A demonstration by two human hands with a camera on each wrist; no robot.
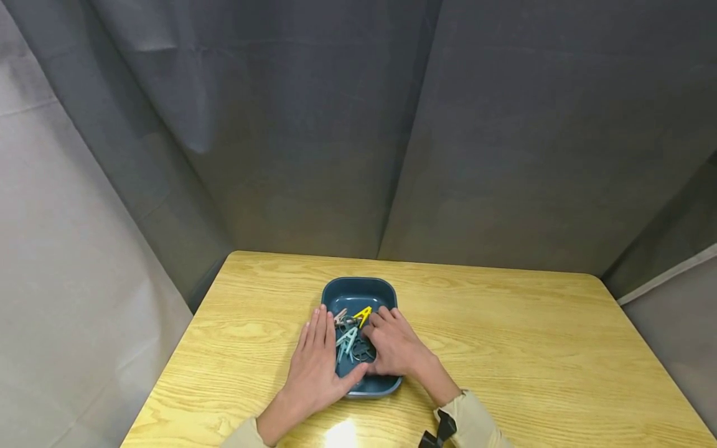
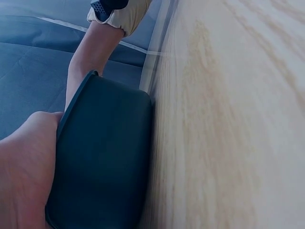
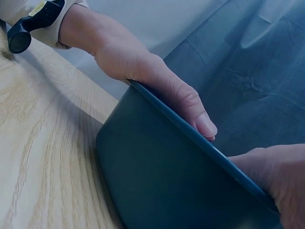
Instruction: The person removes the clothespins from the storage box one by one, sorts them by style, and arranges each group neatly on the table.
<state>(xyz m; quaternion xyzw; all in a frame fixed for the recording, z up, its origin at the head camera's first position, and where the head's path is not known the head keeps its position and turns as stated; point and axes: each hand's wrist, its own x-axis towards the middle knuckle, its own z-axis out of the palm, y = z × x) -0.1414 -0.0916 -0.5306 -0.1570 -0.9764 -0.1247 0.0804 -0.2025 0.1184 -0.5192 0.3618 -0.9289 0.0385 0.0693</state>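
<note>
A dark blue rectangular basin [image 1: 358, 287] stands upright on the wooden table and holds several clothes pegs. Among them are a yellow peg [image 1: 364, 315], a pale teal peg [image 1: 348, 338] and a pinkish peg [image 1: 340, 315], beside dark ring-like pieces [image 1: 363, 350]. My left hand [image 1: 317, 364] rests along the left rim, its fingers straight and together, the thumb stretched over the near end. Over the right rim reaches my right hand [image 1: 394, 342], fingers bent down among the pegs. Its fingertips are partly hidden, so whether they pinch a piece cannot be told.
The wooden table [image 1: 504, 336] extends to both sides of the basin. Grey curtains [image 1: 313, 137] hang behind it, with paler cloth [image 1: 67, 280] at the left. A black strap device [image 1: 439, 430] sits on the right sleeve.
</note>
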